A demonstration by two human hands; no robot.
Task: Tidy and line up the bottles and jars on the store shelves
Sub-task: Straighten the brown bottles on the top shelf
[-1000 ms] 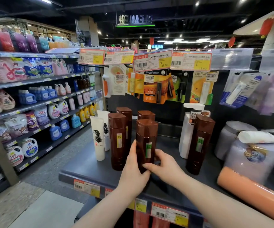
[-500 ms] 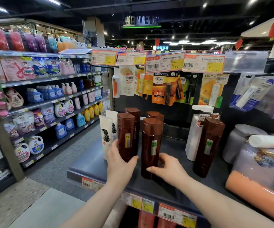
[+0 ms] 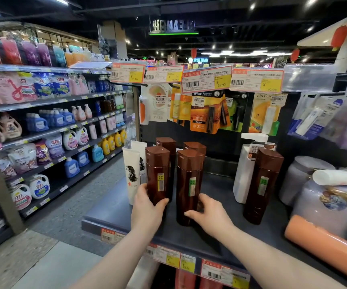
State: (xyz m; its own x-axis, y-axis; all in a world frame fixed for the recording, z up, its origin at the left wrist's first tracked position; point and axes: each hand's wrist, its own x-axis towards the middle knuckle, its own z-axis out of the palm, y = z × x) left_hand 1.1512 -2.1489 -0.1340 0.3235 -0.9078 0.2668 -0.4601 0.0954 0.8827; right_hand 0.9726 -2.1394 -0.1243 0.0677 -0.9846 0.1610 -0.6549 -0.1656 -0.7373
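Several tall brown bottles stand on the dark shelf [image 3: 110, 217]. My left hand [image 3: 147, 209] grips the lower part of the front left brown bottle [image 3: 157, 174]. My right hand [image 3: 208, 213] holds the base of the front middle brown bottle [image 3: 189, 184], fingers curled round its right side. Two more brown bottles [image 3: 195, 147] stand right behind these two. A fifth brown bottle [image 3: 262, 184] stands apart to the right. Two white tubes [image 3: 132, 174] stand just left of the left bottle.
A white pump bottle [image 3: 243, 174] stands behind the right brown bottle. Grey lidded jars [image 3: 331, 201] and an orange roll [image 3: 325, 245] fill the shelf's right end. Hanging lip-care packs [image 3: 204, 113] and price tags [image 3: 207, 80] hang above. An aisle of detergent shelves [image 3: 53, 132] runs on the left.
My left hand left the middle bottle and took hold of the front left bottle. My right hand stayed on the middle bottle. The view has shifted slightly.
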